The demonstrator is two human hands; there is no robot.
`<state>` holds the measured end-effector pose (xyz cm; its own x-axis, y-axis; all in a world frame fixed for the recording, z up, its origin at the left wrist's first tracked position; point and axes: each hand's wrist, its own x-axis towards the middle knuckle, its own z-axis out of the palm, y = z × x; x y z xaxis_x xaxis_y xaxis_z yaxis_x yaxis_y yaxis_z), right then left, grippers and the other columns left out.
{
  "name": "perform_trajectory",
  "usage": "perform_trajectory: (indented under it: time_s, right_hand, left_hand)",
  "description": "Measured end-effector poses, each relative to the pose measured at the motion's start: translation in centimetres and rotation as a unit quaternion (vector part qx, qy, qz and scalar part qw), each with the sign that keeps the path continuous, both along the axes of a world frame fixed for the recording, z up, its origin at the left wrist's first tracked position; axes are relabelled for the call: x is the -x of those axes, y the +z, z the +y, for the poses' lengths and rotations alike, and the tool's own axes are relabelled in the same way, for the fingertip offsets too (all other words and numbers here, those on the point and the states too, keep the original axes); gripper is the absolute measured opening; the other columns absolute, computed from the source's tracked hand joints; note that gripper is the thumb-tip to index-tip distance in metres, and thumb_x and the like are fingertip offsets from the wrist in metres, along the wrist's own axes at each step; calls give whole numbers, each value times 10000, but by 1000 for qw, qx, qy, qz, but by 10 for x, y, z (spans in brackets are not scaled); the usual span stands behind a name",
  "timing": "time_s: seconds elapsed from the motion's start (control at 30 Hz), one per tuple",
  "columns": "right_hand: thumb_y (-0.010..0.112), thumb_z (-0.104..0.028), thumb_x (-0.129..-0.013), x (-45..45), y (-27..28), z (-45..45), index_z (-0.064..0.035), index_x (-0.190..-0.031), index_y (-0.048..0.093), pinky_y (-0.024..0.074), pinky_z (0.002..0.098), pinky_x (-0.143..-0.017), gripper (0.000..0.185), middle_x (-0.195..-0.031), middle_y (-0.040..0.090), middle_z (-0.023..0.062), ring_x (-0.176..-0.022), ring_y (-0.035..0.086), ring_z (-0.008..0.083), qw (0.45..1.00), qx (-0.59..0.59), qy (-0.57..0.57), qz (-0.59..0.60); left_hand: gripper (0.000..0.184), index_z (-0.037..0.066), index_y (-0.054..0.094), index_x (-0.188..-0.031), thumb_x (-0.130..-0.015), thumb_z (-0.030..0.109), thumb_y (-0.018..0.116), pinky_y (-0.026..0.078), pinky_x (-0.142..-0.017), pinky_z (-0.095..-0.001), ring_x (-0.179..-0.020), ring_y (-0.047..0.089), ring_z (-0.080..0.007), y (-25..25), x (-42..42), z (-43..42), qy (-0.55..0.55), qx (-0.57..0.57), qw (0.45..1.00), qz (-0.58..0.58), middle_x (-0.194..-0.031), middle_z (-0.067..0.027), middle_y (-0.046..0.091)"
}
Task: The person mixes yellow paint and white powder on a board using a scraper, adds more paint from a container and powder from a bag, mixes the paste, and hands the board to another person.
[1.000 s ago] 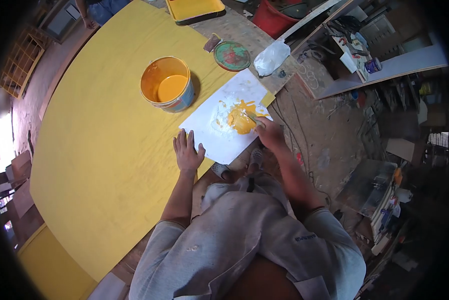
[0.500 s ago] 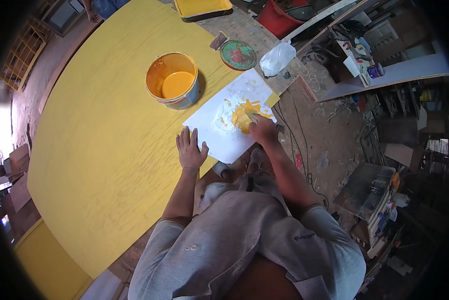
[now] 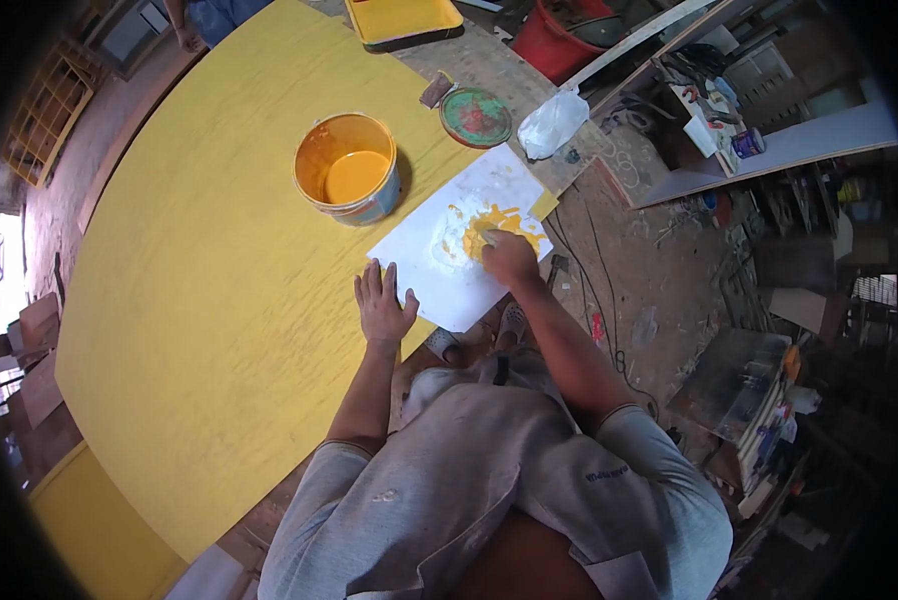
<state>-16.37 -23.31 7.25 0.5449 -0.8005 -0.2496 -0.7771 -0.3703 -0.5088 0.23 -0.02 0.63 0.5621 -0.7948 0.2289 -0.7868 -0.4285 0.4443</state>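
1. On the near-right edge of things, a thick yellow-orange smear of paste point(image 3: 506, 216) is being carried on a flat, white, angular sheet point(image 3: 424, 288), spread in streaks with whitish patches beside it.
2. Over that smear, a small, pale hand tool point(image 3: 490, 237) is being gripped in the right hand point(image 3: 512, 261), fingers curled closed around it; most of the tool is being hidden by the hand.
3. At the sheet's left corner, the left hand point(image 3: 385, 310) is being laid palm down, opened out with fingers extended and thumb apart, nothing being grasped.
4. Beneath it all, the sheet is being supported by a broad, yellow-coated tabletop point(image 3: 209, 270), its near corner overhanging the edge.
5. Just beyond the sheet, orange paint is being held in a round, open, paint-stained bucket point(image 3: 366, 208).
6. Farther up, a round, green-and-red stained lid point(image 3: 476, 117) is being flanked by a crumpled white plastic bag point(image 3: 553, 124) and a small brown block point(image 3: 435, 92).
7. At the far end, a rectangular yellow tray point(image 3: 405, 20) is being seen, with a large red tub point(image 3: 557, 48) near it.
8. Upper left, another person's hand point(image 3: 190, 41) is being glimpsed beside the table.
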Motion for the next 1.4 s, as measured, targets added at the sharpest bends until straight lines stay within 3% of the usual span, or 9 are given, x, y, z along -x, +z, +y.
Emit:
perform_trajectory:
  time_s: [0.2, 0.33, 0.5, 0.87, 1.0, 1.1, 1.2, 1.3, 1.4]
  right_hand:
    - [610, -242, -911, 5, 4, 31, -31, -1287, 743, 547, 512, -1032, 452, -1168, 761, 235, -1114, 714, 434, 995, -39, 59, 74]
    - [587, -244, -897, 11, 17, 6, -28, -1241, 757, 546, 525, -1029, 441, -1171, 751, 270, -1135, 710, 439, 1000, -9, 5, -11]
    - [604, -231, -869, -20, 3, -34, -10, -1215, 763, 548, 516, -1027, 440, -1176, 743, 287, -1134, 704, 459, 998, -48, -16, 47]
    - [580, -230, -887, 0, 15, -20, -48, -1146, 793, 557, 515, -1014, 382, -1153, 766, 248, -1096, 726, 448, 988, -9, 137, 70]
    - [592, -241, -904, -19, 52, -55, -58, -1125, 802, 577, 513, -984, 355, -1170, 776, 220, -1115, 738, 414, 981, -11, 39, 189]
    - [609, -233, -900, -8, 45, -69, -12, -998, 797, 593, 492, -921, 306, -1034, 792, 227, -1012, 770, 389, 977, 20, 44, 207]
    - [624, -183, -888, -1, 47, -66, 4, -978, 792, 628, 465, -795, 267, -880, 795, 211, -842, 797, 354, 964, -43, 62, 253]
    - [532, -170, -906, -10, 51, -54, 56, -901, 786, 631, 433, -688, 340, -831, 786, 234, -722, 787, 318, 948, -216, 53, 227]
    - [589, -100, -880, -33, 45, -48, 42, -854, 754, 576, 391, -502, 219, -713, 749, 199, -585, 746, 259, 941, -269, 23, 204]
  left_hand:
    - [663, 44, 560, -1477, -895, 329, 700, 252, -1268, -643, -1509, 399, -455, 0, 0, 0, 0, 0, 1000, 1, -1585, -285, 459]
    - [663, 47, 557, -1483, -910, 356, 682, 234, -1282, -635, -1512, 396, -448, -3, 0, 1, 0, 3, 1000, -4, -1588, -275, 456]
    - [650, 47, 566, -1476, -913, 350, 684, 233, -1283, -633, -1513, 397, -446, -2, 0, -1, 4, -10, 1000, 1, -1587, -272, 459]
    - [653, 45, 573, -1477, -912, 349, 690, 240, -1280, -632, -1508, 404, -447, -1, 2, 1, 4, 4, 1000, -1, -1586, -272, 462]
    - [652, 46, 574, -1478, -914, 353, 685, 244, -1278, -631, -1506, 408, -446, -2, 0, 0, 2, -2, 1000, -2, -1587, -276, 461]
    - [649, 46, 573, -1476, -914, 352, 681, 247, -1276, -633, -1503, 411, -447, -2, 0, 0, 3, 3, 1000, -5, -1585, -279, 462]
    - [649, 47, 574, -1475, -912, 352, 680, 249, -1276, -632, -1502, 412, -446, -5, 0, 1, 6, 1, 1000, -5, -1583, -279, 465]
    - [645, 51, 581, -1473, -911, 351, 683, 252, -1275, -630, -1501, 414, -446, -6, -1, 1, 6, -3, 1000, -7, -1582, -278, 468]
    - [639, 57, 588, -1469, -911, 350, 687, 257, -1274, -629, -1498, 418, -445, -3, 1, 1, 7, -1, 1000, -2, -1581, -274, 471]
